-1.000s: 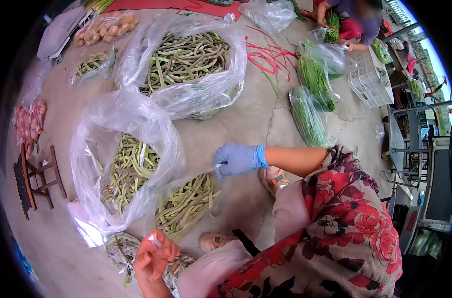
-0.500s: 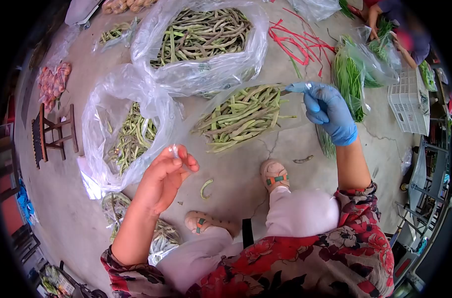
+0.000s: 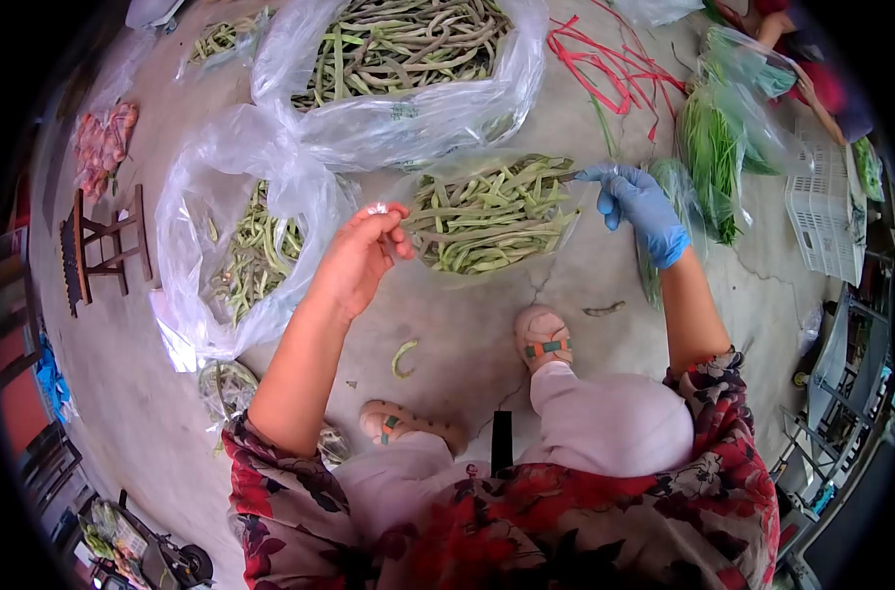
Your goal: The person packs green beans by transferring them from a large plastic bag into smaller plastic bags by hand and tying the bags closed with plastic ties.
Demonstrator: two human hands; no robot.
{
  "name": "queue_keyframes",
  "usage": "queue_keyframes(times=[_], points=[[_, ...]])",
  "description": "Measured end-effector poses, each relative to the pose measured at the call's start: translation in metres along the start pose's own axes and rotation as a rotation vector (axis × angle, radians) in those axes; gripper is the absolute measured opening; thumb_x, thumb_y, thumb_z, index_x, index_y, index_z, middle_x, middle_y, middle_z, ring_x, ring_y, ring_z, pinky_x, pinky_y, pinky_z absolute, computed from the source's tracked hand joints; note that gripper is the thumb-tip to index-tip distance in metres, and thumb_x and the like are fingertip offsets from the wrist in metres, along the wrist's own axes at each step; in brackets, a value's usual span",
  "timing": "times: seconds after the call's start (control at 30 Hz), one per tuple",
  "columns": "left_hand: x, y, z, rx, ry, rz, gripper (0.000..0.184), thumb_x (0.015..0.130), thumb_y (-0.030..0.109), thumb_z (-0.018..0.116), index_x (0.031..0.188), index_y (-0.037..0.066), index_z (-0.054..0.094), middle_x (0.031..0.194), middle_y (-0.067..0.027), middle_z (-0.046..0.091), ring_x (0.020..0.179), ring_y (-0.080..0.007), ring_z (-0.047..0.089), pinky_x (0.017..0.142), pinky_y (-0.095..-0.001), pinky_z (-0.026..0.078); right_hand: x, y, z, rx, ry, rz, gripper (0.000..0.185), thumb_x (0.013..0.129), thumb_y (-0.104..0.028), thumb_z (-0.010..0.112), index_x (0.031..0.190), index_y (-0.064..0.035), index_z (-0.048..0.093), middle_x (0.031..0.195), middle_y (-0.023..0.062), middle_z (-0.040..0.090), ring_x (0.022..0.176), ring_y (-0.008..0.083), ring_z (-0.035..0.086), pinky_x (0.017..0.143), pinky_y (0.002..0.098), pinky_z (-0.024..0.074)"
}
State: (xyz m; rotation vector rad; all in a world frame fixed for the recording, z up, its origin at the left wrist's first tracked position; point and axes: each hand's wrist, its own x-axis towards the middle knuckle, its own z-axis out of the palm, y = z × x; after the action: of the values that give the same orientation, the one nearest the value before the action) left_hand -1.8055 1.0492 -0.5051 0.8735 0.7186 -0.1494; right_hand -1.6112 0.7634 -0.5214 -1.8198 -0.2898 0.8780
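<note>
A clear plastic bag (image 3: 457,277) full of green and purplish beans (image 3: 491,218) is stretched between my two hands above the floor. My bare left hand (image 3: 362,258) pinches the bag's left edge, with a shiny bit of plastic showing at the fingertips. On the other side, my right hand (image 3: 644,208), in a blue glove, has its thumb and fingers closed on the right edge. Left of the bag stands a large open plastic sack (image 3: 187,265) partly filled with beans. Behind it, a bigger sack (image 3: 418,133) is heaped with them.
Red straps (image 3: 619,84) lie at the back. Bagged green stalks (image 3: 711,167) and a white crate (image 3: 823,211) are at right, near another person's arm (image 3: 821,103). A wooden stool (image 3: 108,241) and a red net bag (image 3: 103,147) stand left. Loose beans (image 3: 404,358) lie near my feet.
My left hand has moved up and right, closer to the beans. The bag looks less slanted, with its beans lying more level. My right hand has shifted slightly right.
</note>
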Motion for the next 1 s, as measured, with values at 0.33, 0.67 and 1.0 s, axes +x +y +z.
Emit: queue_keyframes(times=[0.33, 0.67, 1.0], points=[[-0.012, -0.01, -0.015, 0.076, -0.049, -0.064, 0.019, 0.085, 0.016, 0.054, 0.099, 0.003, 0.055, 0.079, -0.002, 0.055, 0.071, -0.0117, 0.052, 0.076, -0.0287, 0.043, 0.009, -0.025, 0.031, -0.707, 0.048, -0.241, 0.02, 0.087, -0.021, 0.05, 0.089, -0.0044, 0.061, 0.062, 0.0096, 0.056, 0.054, 0.0209, 0.055, 0.052, 0.0318, 0.0439], [-0.071, -0.035, -0.167, 1.598, 0.554, 0.63, 0.057, 0.071, 0.026, 0.065, 0.118, 0.002, 0.046, 0.116, -0.0202, 0.048, 0.112, -0.0314, 0.044, 0.095, -0.0384, 0.036, 0.032, -0.156, 0.2, -0.882, -0.285, -1.014, 0.016, 0.082, -0.013, 0.054, 0.096, -0.0053, 0.058, 0.086, 0.0143, 0.061, 0.079, 0.0319, 0.058, 0.069, 0.0386, 0.0463], [-0.076, -0.162, -0.211, 1.451, -0.018, 0.344, 0.032, 0.074, 0.014, 0.058, 0.105, 0.009, 0.058, 0.077, -0.0154, 0.059, 0.073, -0.0334, 0.059, 0.063, -0.041, 0.049, 0.109, -0.037, 0.438, -1.18, -0.725, -0.327, 0.041, 0.077, -0.035, 0.05, 0.097, -0.0024, 0.064, 0.099, 0.019, 0.062, 0.091, 0.0347, 0.059, 0.083, 0.0385, 0.0452]])
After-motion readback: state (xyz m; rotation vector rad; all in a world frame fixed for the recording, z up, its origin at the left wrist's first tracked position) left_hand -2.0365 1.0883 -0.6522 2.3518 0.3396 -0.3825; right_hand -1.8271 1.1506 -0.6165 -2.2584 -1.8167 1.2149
